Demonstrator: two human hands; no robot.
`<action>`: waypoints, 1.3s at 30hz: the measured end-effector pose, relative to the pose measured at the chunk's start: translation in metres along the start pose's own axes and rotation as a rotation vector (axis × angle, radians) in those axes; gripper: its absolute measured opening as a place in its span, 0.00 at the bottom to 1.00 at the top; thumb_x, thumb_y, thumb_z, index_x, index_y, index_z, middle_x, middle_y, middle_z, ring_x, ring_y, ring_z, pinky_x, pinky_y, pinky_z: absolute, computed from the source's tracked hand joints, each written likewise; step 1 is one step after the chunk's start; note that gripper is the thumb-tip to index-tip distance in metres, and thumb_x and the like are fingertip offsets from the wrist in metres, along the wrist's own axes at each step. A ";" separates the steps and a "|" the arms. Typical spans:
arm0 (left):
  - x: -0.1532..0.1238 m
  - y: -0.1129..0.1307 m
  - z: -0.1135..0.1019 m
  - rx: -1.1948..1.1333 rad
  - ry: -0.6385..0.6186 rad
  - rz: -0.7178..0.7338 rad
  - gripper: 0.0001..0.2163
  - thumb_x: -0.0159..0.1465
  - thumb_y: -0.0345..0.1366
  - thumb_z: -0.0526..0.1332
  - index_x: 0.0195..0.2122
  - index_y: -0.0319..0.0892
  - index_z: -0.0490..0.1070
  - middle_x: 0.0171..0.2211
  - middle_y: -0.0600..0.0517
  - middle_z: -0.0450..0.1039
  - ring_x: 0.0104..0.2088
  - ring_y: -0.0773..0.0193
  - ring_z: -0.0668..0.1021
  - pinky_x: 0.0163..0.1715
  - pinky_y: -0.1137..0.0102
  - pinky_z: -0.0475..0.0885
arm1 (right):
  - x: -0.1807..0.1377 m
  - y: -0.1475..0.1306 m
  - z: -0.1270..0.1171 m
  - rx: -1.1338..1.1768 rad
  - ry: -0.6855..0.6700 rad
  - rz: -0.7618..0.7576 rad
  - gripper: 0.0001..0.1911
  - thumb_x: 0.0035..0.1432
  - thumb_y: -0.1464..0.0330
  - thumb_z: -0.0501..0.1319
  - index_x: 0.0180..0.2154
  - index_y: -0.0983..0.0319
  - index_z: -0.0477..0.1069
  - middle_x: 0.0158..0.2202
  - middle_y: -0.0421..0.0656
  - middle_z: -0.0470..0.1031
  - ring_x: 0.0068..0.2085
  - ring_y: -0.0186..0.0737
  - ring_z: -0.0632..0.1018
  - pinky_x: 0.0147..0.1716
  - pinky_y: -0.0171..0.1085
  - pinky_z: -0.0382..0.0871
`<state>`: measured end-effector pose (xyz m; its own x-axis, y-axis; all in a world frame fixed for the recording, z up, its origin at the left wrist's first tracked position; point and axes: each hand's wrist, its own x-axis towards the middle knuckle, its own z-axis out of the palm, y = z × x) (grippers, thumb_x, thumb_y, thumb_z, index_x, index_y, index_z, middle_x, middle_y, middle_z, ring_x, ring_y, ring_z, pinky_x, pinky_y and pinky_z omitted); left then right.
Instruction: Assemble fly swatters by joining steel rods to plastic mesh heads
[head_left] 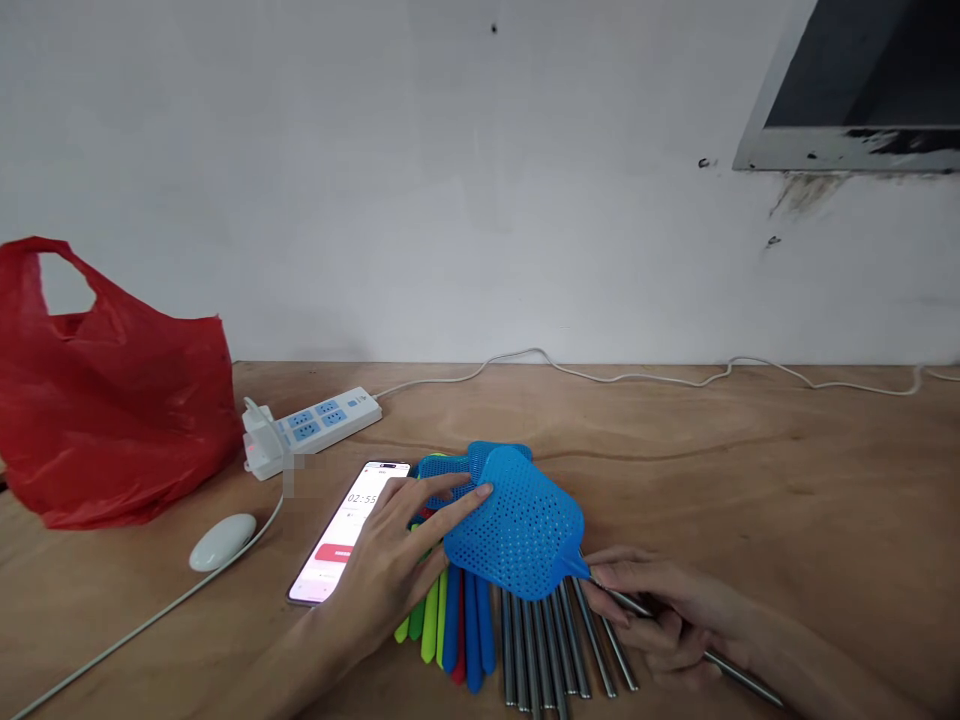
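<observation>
A blue fly swatter point(517, 525) with a perforated square head lies tilted above a pile of other swatters. My left hand point(401, 545) holds the left edge of its head, index finger on top. My right hand point(660, 610) is closed around its thin metal rod point(742, 683), just below the blue neck. Beneath are more blue swatter heads point(499, 450), largely covered. Several green, blue and red plastic handles point(471, 630) stick out toward me, beside several bare metal rods point(544, 650) lying side by side.
A phone with a running timer point(330, 550) lies partly behind my left hand. Left of it are a white mouse-shaped object point(223, 542), a power strip point(322, 425) with a cable, and a red plastic bag point(112, 410). A white wall point(480, 200) bounds the wooden table point(750, 480).
</observation>
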<state>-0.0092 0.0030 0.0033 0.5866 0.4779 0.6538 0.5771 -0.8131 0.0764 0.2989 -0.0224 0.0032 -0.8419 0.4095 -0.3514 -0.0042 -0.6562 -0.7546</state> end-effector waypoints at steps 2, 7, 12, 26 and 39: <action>0.000 0.000 -0.002 0.016 0.020 0.008 0.21 0.74 0.29 0.51 0.66 0.51 0.60 0.56 0.43 0.68 0.52 0.51 0.72 0.46 0.55 0.69 | 0.000 0.002 0.000 -0.026 0.022 -0.019 0.19 0.63 0.52 0.60 0.30 0.61 0.66 0.09 0.25 0.52 0.08 0.23 0.46 0.05 0.24 0.43; -0.001 0.000 -0.003 -0.003 0.047 0.053 0.15 0.73 0.28 0.50 0.57 0.48 0.66 0.55 0.43 0.68 0.50 0.53 0.73 0.46 0.59 0.67 | 0.000 -0.002 0.009 -0.170 0.112 -0.064 0.21 0.61 0.52 0.62 0.28 0.62 0.67 0.10 0.26 0.53 0.09 0.23 0.46 0.06 0.25 0.35; 0.003 0.007 -0.004 -0.223 -0.083 -0.051 0.07 0.73 0.31 0.50 0.41 0.44 0.66 0.43 0.46 0.73 0.42 0.56 0.73 0.41 0.63 0.68 | 0.005 -0.004 0.017 -0.241 0.147 -0.032 0.22 0.60 0.50 0.62 0.27 0.62 0.67 0.10 0.25 0.51 0.10 0.23 0.46 0.07 0.26 0.41; 0.014 0.013 -0.002 -0.506 -0.076 -0.656 0.16 0.72 0.45 0.47 0.30 0.45 0.61 0.22 0.58 0.61 0.23 0.65 0.68 0.24 0.71 0.65 | -0.005 -0.013 0.007 -0.314 0.207 0.066 0.20 0.61 0.53 0.62 0.27 0.62 0.69 0.12 0.27 0.53 0.12 0.24 0.47 0.07 0.26 0.39; 0.012 0.016 0.006 -0.686 -0.173 -0.754 0.13 0.68 0.48 0.56 0.42 0.43 0.68 0.19 0.61 0.57 0.22 0.66 0.62 0.21 0.72 0.56 | 0.003 -0.002 0.007 0.028 0.337 -0.304 0.15 0.61 0.60 0.63 0.46 0.60 0.76 0.42 0.47 0.80 0.13 0.15 0.48 0.12 0.25 0.44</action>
<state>0.0107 -0.0024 0.0082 0.3117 0.9391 0.1448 0.4121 -0.2709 0.8699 0.2922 -0.0241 0.0073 -0.5777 0.7664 -0.2809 -0.2423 -0.4896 -0.8376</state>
